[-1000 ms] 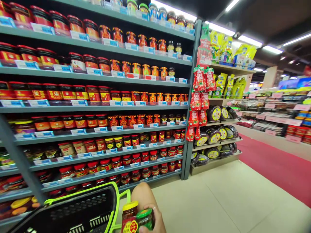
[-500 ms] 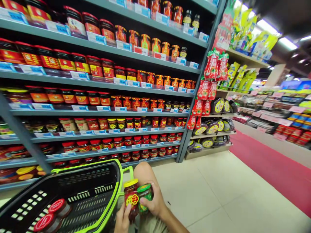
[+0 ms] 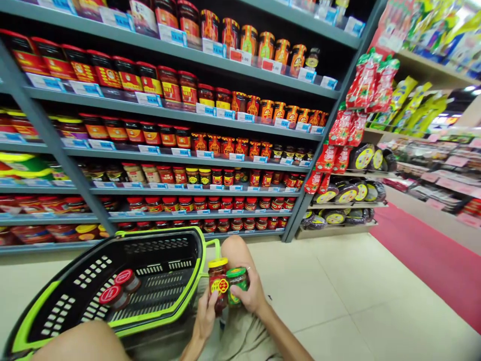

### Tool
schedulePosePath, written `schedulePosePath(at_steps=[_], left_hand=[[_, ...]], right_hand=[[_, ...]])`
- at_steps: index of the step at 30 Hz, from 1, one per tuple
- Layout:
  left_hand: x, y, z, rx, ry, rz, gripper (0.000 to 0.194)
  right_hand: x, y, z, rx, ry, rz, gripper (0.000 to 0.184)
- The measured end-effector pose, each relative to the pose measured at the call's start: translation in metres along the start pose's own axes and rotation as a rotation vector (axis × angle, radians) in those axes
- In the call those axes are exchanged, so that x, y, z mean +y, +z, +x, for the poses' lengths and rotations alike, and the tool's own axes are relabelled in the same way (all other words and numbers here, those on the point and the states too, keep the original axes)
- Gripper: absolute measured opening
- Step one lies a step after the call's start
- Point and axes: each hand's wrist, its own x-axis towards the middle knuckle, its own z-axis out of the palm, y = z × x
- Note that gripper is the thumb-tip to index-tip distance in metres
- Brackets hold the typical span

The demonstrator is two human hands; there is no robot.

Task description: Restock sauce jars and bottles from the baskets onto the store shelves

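My left hand (image 3: 205, 315) is closed around a yellow-lidded jar (image 3: 218, 281) of dark red sauce with a yellow and red label. Beside it, my right hand (image 3: 252, 293) grips a green-lidded jar (image 3: 236, 281) with a green label, the thumb across its front. Both jars are held upright, side by side, just above my knee (image 3: 236, 250). To the left stands a black shopping basket (image 3: 165, 321) with a lime-green rim. Two red-lidded jars (image 3: 128, 279) lie tilted in it, towards its left side.
Shelves (image 3: 210, 163) packed with sauce jars rise in front, with price tags along their edges. Red pouches (image 3: 340, 128) hang at the shelf's right end, beside round packages (image 3: 345, 193). Tiled floor (image 3: 323, 291) lies to the right, bordered by a red strip (image 3: 424, 255).
The view has shifted left and down, so the basket and shelves appear farther right, and my other knee now shows at lower left. Both hands keep hold of the same jars.
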Motion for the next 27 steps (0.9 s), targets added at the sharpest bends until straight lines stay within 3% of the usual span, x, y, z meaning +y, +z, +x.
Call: schedulePosePath(at_steps=[5, 12, 16, 18, 21, 24, 27], left_hand=[[-0.011, -0.003, 0.004, -0.019, 0.024, -0.001, 0.062], [0.001, 0.000, -0.003, 0.009, -0.056, 0.032, 0.083], [0.009, -0.009, 0.018, -0.109, 0.042, 0.157, 0.076], [0.026, -0.010, 0.041, -0.210, 0.137, 0.244, 0.067], [0.070, 0.004, 0.090, -0.326, 0.248, 0.303, 0.058], [0.120, 0.036, 0.151, -0.389, 0.257, 0.230, 0.061], [0.156, 0.074, 0.211, -0.464, 0.206, 0.068, 0.066]], right_hand=[[0.001, 0.001, 0.000, -0.004, -0.006, 0.029, 0.066], [0.003, 0.001, -0.002, -0.022, 0.036, 0.065, 0.065], [0.005, -0.004, 0.009, -0.030, 0.130, 0.200, 0.070], [-0.002, -0.015, 0.030, -0.040, 0.147, 0.259, 0.070], [-0.021, -0.042, 0.084, -0.112, 0.139, 0.285, 0.070], [-0.038, -0.071, 0.156, -0.089, 0.158, 0.251, 0.065], [-0.041, -0.094, 0.227, -0.005, 0.170, 0.265, 0.062]])
